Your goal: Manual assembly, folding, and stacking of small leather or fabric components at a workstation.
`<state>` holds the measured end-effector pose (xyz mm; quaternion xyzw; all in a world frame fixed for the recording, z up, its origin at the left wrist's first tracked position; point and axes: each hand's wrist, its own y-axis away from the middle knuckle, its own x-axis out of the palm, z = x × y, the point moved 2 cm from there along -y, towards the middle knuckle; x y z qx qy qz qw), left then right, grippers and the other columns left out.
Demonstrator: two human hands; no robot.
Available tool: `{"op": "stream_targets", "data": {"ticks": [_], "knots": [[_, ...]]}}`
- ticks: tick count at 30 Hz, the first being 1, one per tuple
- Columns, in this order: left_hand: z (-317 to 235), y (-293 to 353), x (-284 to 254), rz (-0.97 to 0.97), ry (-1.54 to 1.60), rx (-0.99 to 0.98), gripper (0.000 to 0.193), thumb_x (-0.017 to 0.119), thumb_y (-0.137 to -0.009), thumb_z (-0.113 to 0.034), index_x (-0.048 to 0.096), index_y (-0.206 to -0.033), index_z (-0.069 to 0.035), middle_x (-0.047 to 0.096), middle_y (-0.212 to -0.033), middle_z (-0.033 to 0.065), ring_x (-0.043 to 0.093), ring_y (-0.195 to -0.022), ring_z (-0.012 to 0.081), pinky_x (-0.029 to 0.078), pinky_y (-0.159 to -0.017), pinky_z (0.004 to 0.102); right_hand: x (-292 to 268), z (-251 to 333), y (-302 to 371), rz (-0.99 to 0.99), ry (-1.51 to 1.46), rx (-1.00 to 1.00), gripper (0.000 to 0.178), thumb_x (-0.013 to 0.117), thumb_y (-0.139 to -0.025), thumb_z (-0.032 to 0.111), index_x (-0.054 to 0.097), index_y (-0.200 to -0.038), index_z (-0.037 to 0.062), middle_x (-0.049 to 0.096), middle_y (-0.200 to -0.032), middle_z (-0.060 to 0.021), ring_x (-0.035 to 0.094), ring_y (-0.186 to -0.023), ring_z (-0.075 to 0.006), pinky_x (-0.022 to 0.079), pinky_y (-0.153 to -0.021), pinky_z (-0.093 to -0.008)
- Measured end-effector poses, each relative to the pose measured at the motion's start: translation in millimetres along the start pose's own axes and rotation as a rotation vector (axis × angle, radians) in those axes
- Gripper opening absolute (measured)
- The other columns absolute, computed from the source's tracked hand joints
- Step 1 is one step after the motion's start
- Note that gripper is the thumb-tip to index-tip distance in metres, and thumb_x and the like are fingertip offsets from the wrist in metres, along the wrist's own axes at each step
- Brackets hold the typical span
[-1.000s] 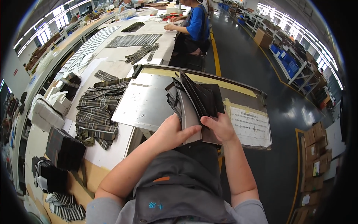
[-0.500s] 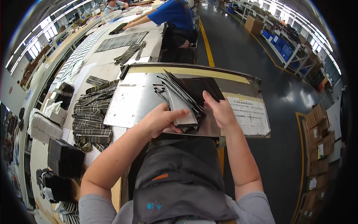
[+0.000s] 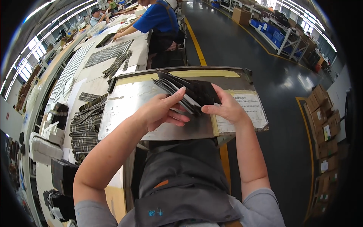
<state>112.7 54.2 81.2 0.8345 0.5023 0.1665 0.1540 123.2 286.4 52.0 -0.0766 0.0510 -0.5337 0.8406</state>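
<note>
A fanned bundle of flat dark fabric pieces (image 3: 204,91), some with pale grey faces or edges, is held above a metal-topped work table (image 3: 128,98). My right hand (image 3: 228,106) grips the bundle's right end, its thumb lying along the near side. At the bundle's left edge, my left hand (image 3: 162,109) has its thumb against the pieces and its fingers loosely curved below. The bundle partly hides the fingers of both hands. It tilts, with its upper left corner spread apart.
A printed sheet (image 3: 247,108) is taped on the table's right side. Striped fabric pieces (image 3: 87,125) are piled on the long table at left, beside dark stacks (image 3: 62,174). A person in blue (image 3: 159,19) works ahead. Cardboard boxes (image 3: 325,125) stand at right.
The bundle has turned, so its pale face shows less and its edges more. My left hand's grip has loosened and its thumb moved up. My right thumb has come lower. The view has shifted slightly.
</note>
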Motion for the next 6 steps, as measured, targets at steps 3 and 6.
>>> {"op": "stream_targets", "data": {"ticks": [3, 6], "knots": [[-5.7, -6.3, 4.4, 0.035, 0.016, 0.057, 0.063, 0.058, -0.102, -0.05, 0.054, -0.126, 0.008, 0.065, -0.111, 0.018, 0.074, -0.087, 0.0279, 0.063, -0.074, 0.0382, -10.0, 6.7, 5.4, -0.093, -0.017, 0.09, 0.091, 0.092, -0.076, 0.025, 0.044, -0.149, 0.0006, 0.057, -0.14, -0.0106, 0.053, -0.13, -0.0202, 0.04, -0.113, -0.0332], [-3.8, -14.1, 6.0, 0.054, -0.056, 0.052, 0.061, 0.061, -0.102, -0.044, 0.052, -0.131, 0.007, 0.063, -0.115, 0.0182, 0.074, -0.089, 0.0278, 0.063, -0.075, 0.0376, -16.7, 9.4, 5.2, -0.114, 0.028, 0.058, 0.099, 0.096, -0.069, 0.029, 0.044, -0.149, 0.0019, 0.056, -0.14, -0.0098, 0.053, -0.13, -0.0204, 0.039, -0.114, -0.0343]]}}
